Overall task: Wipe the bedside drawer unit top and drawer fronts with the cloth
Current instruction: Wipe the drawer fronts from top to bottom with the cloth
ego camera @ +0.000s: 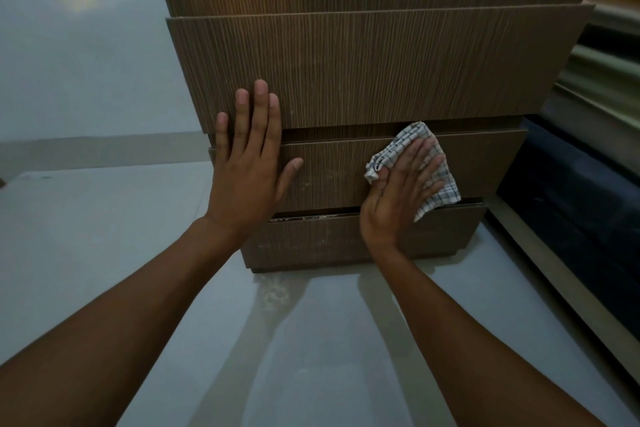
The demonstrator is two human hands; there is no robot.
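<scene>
- Checked cloth (437,180) is lying pinned under my right hand (398,194), whose fingers are spread flat rather than curled, pressing it against the third drawer front (332,177) toward that front's right end, with its lower corner hanging over the gap below.
- My left hand (247,163) is resting open and empty, palm flat on the left edge of the drawer unit (363,69), fingertips reaching onto the second front and thumb lying across the third.
- I am judging that I am working on the drawer fronts now, bracing with the left while wiping with the right.
- Pale scuffs are showing on the third front and on the bottom drawer front (311,243).
- Next I am expecting to sweep the cloth leftward along this front, which means lifting my left thumb clear, then dropping to the bottom one.
- The unit's top is sitting above the frame, so I cannot tell its condition.
</scene>
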